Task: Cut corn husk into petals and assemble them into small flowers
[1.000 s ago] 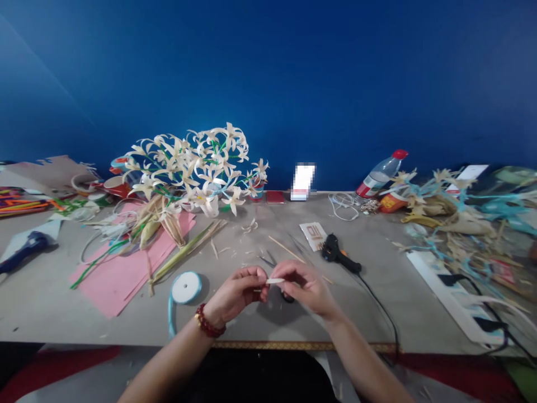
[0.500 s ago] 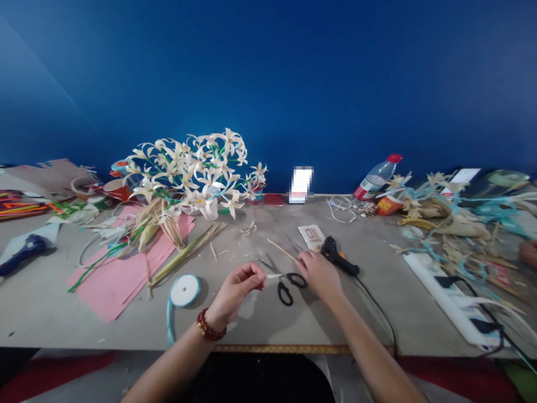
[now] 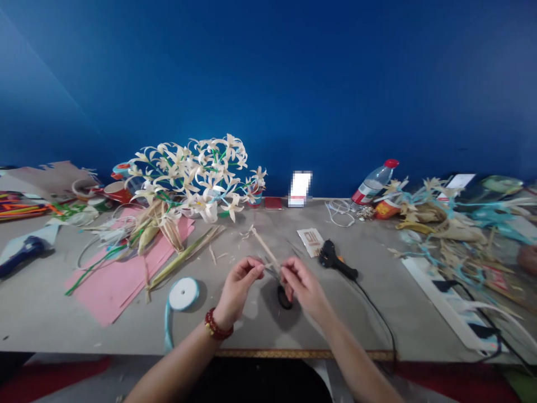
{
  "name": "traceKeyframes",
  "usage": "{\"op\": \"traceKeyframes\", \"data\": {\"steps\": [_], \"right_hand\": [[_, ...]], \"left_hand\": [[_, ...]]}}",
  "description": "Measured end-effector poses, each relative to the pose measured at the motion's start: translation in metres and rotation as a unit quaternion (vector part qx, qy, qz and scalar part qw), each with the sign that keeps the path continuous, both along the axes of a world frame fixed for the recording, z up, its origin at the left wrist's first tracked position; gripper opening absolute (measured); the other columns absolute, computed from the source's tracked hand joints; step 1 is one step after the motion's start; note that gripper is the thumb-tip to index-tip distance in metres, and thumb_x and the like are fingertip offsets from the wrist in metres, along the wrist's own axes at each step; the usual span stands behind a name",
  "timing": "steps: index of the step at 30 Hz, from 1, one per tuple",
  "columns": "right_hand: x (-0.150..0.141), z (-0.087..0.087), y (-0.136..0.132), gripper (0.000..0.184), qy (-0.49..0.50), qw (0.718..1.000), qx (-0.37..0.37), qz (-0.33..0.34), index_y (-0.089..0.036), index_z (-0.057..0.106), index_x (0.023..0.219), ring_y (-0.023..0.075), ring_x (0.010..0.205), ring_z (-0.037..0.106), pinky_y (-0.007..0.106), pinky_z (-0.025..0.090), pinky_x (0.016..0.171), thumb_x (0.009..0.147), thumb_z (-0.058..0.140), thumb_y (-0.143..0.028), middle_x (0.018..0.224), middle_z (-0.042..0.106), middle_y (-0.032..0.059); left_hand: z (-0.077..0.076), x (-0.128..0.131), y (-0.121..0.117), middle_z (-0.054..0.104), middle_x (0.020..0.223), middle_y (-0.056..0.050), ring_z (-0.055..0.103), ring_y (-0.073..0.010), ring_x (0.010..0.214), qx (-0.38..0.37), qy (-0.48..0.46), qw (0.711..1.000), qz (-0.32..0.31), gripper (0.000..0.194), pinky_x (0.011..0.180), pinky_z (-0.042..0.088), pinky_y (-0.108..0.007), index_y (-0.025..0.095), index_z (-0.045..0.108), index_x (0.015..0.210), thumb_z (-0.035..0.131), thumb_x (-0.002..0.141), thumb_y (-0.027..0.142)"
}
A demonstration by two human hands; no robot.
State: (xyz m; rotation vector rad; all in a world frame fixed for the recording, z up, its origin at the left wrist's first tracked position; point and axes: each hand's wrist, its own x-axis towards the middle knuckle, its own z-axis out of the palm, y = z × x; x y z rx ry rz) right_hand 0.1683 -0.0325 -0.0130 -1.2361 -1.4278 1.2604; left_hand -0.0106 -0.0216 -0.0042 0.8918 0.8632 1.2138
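The right hand (image 3: 304, 288) is grasping a slim wooden stick (image 3: 266, 246) near its lower end, the thumb and fingers pressing together on it. The stick is looking straight, plain and pale tan, slightly blurred, and is slanting up and away to the left above the grey table (image 3: 126, 336), its far end showing near some curled pale scraps (image 3: 244, 235). The left hand (image 3: 243, 285) is holding its thumb and forefinger pinched together just beside the stick; a pale sliver is seeming to show at the tips, but its shape is too small to tell. Beneath the hands, scissors (image 3: 285, 298) are lying partly hidden, one black handle loop showing. A black glue gun (image 3: 335, 260) is resting to the right, and a spool of blue ribbon (image 3: 183, 292) is lying to the left.
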Motion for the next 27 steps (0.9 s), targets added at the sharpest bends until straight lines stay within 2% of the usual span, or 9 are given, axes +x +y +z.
{"op": "traceKeyframes", "data": {"steps": [2, 5, 11, 18, 21, 23, 27], "right_hand": [[-0.017, 0.001, -0.009, 0.026, 0.02, 0.999, -0.02, 0.016, -0.022, 0.05, 0.095, 0.0066, 0.041, 0.037, 0.02, 0.029, 0.039, 0.096, 0.046, -0.048, 0.067, 0.047, -0.0059], [-0.031, 0.006, -0.016, 0.026, -0.018, 1.0, 0.014, 0.012, -0.021, 0.052, 0.092, 0.0077, 0.047, 0.039, 0.021, 0.031, 0.044, 0.097, 0.046, -0.046, 0.067, 0.048, -0.0044], [-0.035, 0.017, -0.013, 0.034, -0.04, 0.997, 0.064, 0.002, -0.02, 0.049, 0.074, 0.0107, 0.055, 0.044, 0.024, 0.036, 0.055, 0.098, 0.045, -0.044, 0.061, 0.047, -0.0037], [-0.034, 0.02, -0.017, 0.038, -0.013, 0.999, 0.032, -0.001, -0.019, 0.049, 0.068, 0.0102, 0.053, 0.042, 0.024, 0.034, 0.054, 0.097, 0.047, -0.045, 0.056, 0.044, -0.0045], [-0.033, 0.021, -0.017, 0.039, 0.028, 1.0, -0.003, 0.013, -0.019, 0.051, 0.069, 0.0089, 0.051, 0.039, 0.023, 0.031, 0.05, 0.094, 0.05, -0.048, 0.055, 0.042, -0.0051], [-0.032, 0.022, -0.018, 0.041, 0.086, 0.994, -0.059, 0.035, -0.018, 0.053, 0.069, 0.0072, 0.047, 0.034, 0.021, 0.025, 0.044, 0.09, 0.054, -0.052, 0.053, 0.039, -0.0063], [-0.032, 0.025, -0.023, 0.041, 0.193, 0.961, -0.177, 0.091, -0.017, 0.055, 0.068, 0.0049, 0.042, 0.028, 0.019, 0.015, 0.039, 0.083, 0.064, -0.054, 0.051, 0.038, -0.0072]], "left_hand": [[0.001, 0.002, -0.001, 0.06, 0.083, 0.0, 0.053, -0.0103, 0.075, 0.028, 0.005, 1.0, 0.003, 0.016, 0.074, 0.044, -0.022, 0.016, 0.064, 0.077, 0.071, 0.082, 0.029], [0.002, 0.001, -0.004, 0.06, 0.081, -0.001, 0.055, -0.0126, 0.079, 0.062, 0.017, 0.998, 0.003, 0.014, 0.077, 0.045, -0.024, 0.016, 0.063, 0.078, 0.069, 0.083, 0.028], [-0.002, -0.001, -0.013, 0.059, 0.081, -0.001, 0.056, -0.0136, 0.077, 0.1, 0.055, 0.993, 0.011, 0.014, 0.075, 0.047, -0.027, 0.016, 0.061, 0.079, 0.064, 0.087, 0.026], [-0.006, -0.006, -0.015, 0.061, 0.083, -0.004, 0.058, -0.0165, 0.081, 0.197, 0.173, 0.965, 0.007, 0.01, 0.078, 0.047, -0.03, 0.016, 0.063, 0.083, 0.062, 0.089, 0.024], [-0.002, -0.009, -0.014, 0.062, 0.082, -0.004, 0.058, -0.017, 0.08, 0.235, 0.206, 0.95, 0.009, 0.01, 0.077, 0.046, -0.031, 0.017, 0.064, 0.082, 0.061, 0.089, 0.023], [0.001, -0.012, -0.013, 0.063, 0.084, -0.005, 0.059, -0.0178, 0.083, 0.256, 0.208, 0.944, 0.004, 0.008, 0.078, 0.046, -0.031, 0.017, 0.064, 0.083, 0.062, 0.089, 0.021], [0.007, -0.019, -0.013, 0.065, 0.086, -0.006, 0.06, -0.0186, 0.085, 0.296, 0.204, 0.933, -0.026, 0.003, 0.079, 0.047, -0.032, 0.017, 0.066, 0.084, 0.064, 0.087, 0.018]]}}
